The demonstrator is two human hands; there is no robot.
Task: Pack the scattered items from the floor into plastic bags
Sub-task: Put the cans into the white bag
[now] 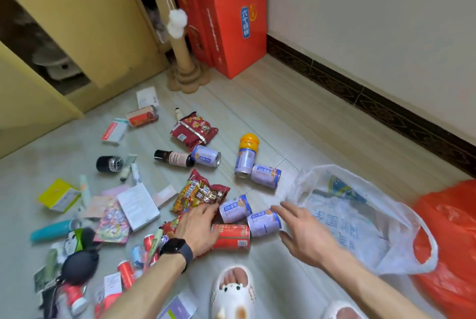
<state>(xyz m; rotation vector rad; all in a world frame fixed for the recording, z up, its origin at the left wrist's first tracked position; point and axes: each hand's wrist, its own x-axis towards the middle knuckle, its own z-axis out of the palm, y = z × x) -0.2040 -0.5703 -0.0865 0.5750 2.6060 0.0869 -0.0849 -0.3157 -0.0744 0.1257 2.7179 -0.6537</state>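
Cans, snack packets, boxes and bottles lie scattered over the floor. My left hand, with a black watch on the wrist, rests on the red can and touches a brown snack packet. Two purple cans lie just right of it. My right hand hovers with spread fingers next to the nearer purple can, holding nothing. A clear plastic bag lies open on the floor to the right, with an orange plastic bag behind it.
More purple cans, a yellow-capped jar, a dark bottle and a red packet lie further out. Red gift bags and a post stand by the wall. My slippered foot is near.
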